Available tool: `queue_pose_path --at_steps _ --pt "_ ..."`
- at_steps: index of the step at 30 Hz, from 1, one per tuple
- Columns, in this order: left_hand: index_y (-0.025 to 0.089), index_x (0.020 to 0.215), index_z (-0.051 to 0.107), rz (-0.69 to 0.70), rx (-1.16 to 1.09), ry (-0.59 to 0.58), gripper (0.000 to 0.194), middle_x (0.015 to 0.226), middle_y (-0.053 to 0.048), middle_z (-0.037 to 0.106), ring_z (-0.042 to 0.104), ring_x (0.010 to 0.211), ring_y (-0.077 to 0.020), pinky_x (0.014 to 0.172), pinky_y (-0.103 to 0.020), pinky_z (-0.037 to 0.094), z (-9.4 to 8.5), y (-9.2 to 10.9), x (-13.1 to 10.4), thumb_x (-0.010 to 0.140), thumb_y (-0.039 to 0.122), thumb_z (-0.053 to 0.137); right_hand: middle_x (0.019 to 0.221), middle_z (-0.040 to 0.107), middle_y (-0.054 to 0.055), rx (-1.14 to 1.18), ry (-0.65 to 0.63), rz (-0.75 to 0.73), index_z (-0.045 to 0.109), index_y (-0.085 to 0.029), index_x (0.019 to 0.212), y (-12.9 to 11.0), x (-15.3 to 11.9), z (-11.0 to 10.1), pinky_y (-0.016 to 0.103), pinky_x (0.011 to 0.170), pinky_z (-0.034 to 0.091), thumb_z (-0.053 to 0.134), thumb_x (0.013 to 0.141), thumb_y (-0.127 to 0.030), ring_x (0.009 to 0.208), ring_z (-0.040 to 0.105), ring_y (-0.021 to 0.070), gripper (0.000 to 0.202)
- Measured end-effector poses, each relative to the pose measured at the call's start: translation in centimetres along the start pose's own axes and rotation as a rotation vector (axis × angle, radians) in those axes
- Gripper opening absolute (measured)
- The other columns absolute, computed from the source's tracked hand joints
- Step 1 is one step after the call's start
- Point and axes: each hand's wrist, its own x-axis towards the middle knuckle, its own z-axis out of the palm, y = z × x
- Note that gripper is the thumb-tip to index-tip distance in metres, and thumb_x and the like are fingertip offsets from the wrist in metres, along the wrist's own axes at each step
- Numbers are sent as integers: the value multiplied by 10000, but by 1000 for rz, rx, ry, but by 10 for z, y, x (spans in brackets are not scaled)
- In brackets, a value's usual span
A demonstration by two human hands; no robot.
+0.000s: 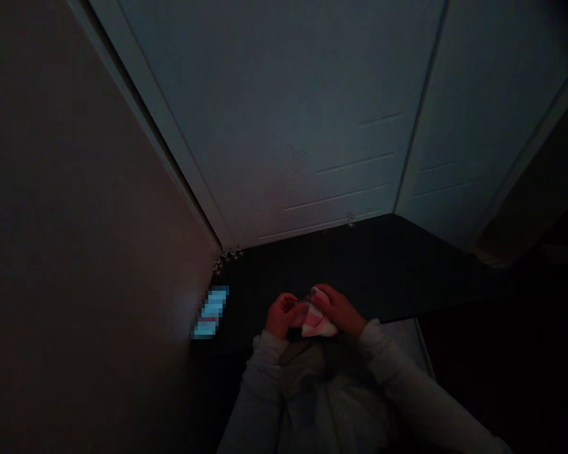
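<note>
A small, soft-looking cloth piece [319,323] with pink and white bands is held just above the near side of the dark table [360,265]. My right hand [341,309] is closed on its upper right part, fingers over the top. At the cloth's left edge, my left hand [281,315] has its fingers curled in a pinch. Something thin runs between the fingertips of both hands; dim light keeps me from telling what it is. The cloth's exact kind is also unclear.
A lit, blurred-out screen [211,313] lies at the table's left end by the wall [123,252]. Several small clear objects [227,254] cluster in the back left corner, another small one [350,219] at the back edge. White panels [274,94] with embossed hearts rise behind.
</note>
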Motion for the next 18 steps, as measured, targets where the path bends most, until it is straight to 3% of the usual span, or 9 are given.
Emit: queue_pose_path --at_steps 18 --pt "155 724 512 -21 -35 14 293 635 19 522 497 601 -102 583 -220 380 1 1 0 521 297 668 835 578 18 -4 17 6 490 -184 961 3 0 2 253 653 412 452 725 -352 736 531 144 292"
